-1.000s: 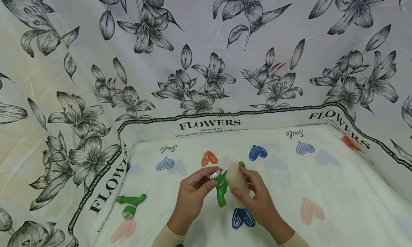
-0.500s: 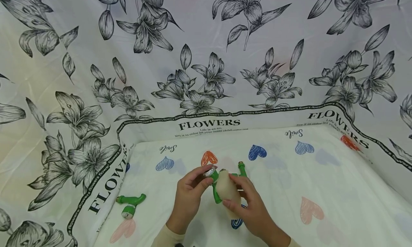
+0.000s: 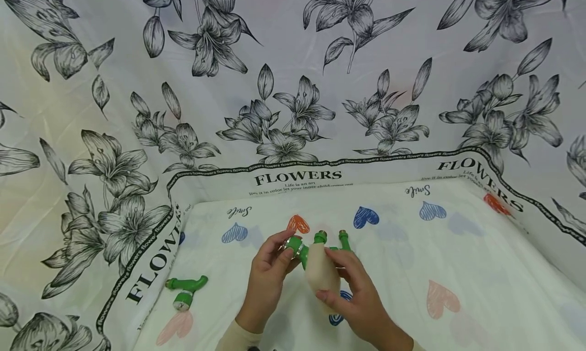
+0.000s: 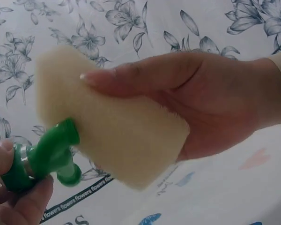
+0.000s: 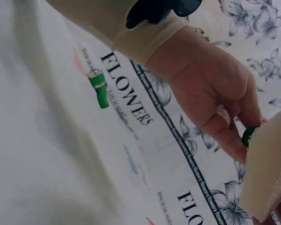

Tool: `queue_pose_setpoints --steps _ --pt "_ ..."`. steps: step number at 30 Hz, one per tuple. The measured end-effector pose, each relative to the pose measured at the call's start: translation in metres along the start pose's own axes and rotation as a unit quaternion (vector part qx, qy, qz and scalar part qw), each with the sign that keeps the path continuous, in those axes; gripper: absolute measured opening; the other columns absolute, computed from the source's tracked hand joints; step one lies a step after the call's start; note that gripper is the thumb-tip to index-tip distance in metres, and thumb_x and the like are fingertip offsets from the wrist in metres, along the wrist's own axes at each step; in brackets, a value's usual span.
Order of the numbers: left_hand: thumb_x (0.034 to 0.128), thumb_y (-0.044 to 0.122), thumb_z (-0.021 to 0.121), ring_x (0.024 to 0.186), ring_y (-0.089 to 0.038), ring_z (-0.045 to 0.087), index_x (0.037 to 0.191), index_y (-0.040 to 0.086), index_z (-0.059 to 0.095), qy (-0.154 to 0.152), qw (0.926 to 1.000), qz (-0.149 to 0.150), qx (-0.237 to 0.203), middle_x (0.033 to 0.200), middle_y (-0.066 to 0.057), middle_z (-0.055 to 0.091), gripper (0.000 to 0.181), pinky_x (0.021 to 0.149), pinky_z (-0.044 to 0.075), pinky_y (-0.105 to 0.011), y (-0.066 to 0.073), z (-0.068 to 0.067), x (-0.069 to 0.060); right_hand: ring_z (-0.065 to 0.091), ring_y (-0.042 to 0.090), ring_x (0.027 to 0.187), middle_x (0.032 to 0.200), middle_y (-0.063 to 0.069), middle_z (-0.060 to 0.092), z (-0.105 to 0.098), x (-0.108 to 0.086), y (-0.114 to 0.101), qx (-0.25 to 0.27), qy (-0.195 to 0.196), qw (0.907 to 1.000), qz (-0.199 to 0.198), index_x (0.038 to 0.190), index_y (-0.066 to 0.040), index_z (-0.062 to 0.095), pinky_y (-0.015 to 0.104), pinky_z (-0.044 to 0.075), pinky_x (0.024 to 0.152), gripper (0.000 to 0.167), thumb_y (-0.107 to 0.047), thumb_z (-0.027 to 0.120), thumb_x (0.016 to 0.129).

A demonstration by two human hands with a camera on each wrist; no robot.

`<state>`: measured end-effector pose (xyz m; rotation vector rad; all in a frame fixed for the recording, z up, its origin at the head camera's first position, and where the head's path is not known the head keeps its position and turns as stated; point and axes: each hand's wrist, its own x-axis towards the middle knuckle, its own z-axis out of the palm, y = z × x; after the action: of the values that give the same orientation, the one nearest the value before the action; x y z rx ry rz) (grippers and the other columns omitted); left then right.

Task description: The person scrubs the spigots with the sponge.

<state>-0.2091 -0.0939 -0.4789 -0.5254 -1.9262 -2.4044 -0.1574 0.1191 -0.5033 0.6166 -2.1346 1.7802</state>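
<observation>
My left hand [image 3: 265, 285] grips a green tap [image 3: 294, 245] with a silvery band, its thumb and fingers round the handle end. Across from it my right hand [image 3: 359, 297] holds a cream-coloured sponge [image 3: 321, 274], thumb on one side and fingers on the other. In the left wrist view the sponge [image 4: 117, 126] overlaps the tap [image 4: 56, 150] where they meet; part of the tap is hidden in the head view. A second green tap [image 3: 344, 239] lies on the sheet just behind the right hand, partly covered.
Another green tap [image 3: 185, 292] lies on the heart-patterned sheet [image 3: 393, 269] at the left. A white fabric wall [image 3: 384, 40] with printed lilies rises at the back and sides.
The sponge has moved left in my right hand, bringing the tap behind it into fuller view. My left hand has shifted slightly left and turned its tap so the copper-tipped end points up.
</observation>
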Motion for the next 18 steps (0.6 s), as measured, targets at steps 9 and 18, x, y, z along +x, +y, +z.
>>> queue_pose_setpoints --steps 9,18 --pt "0.1075 0.003 0.068 0.115 -0.027 0.071 0.14 -0.011 0.047 -0.025 0.9972 -0.041 -0.058 0.131 -0.022 0.06 0.041 0.103 0.057 -0.052 -0.005 -0.002 -0.003 0.056 0.024 0.131 0.147 0.005 0.054 -0.012 0.007 -0.006 0.001 0.021 0.9989 -0.042 0.161 -0.017 0.049 0.031 0.056 0.105 0.078 0.003 0.083 0.094" --pt "0.11 0.0 0.062 0.112 -0.024 0.072 0.144 -0.009 0.053 -0.039 0.9952 -0.029 -0.085 0.124 -0.015 0.067 0.036 0.1 0.059 -0.05 -0.007 -0.004 -0.004 0.057 0.023 0.131 0.146 0.004 0.056 -0.014 0.008 -0.001 0.004 0.023 0.9993 -0.028 0.16 -0.017 0.051 0.032 0.056 0.105 0.072 0.001 0.08 0.097"
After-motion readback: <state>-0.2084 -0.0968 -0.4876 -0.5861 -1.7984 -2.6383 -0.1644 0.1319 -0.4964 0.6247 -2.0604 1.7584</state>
